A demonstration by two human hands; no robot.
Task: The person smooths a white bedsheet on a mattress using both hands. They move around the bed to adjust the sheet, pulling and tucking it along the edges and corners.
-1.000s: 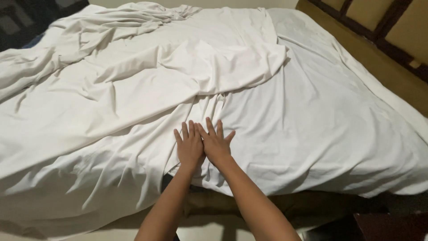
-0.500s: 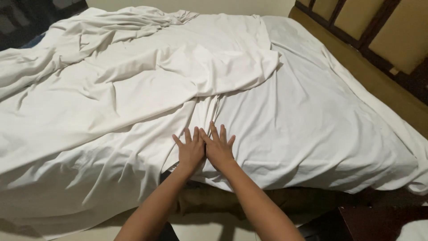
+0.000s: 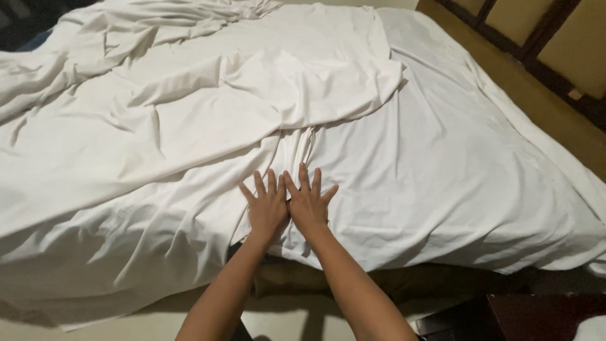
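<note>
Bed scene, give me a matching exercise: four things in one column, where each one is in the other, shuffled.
1 left hand
2 right hand
3 rumpled white cover
4 wooden headboard

A upper right corner
B flat on the sheet, nearer the smooth side
C heaped across the bed's left part
D flat on the sheet, beside the rumpled cover's edge

Pairs: 1-D, 2-B, 3-C, 4-A

Left hand (image 3: 267, 209) and right hand (image 3: 307, 205) press flat, side by side, on the white sheet (image 3: 404, 164).

Dim room — dark-framed wall panels (image 3: 555, 38)
</note>
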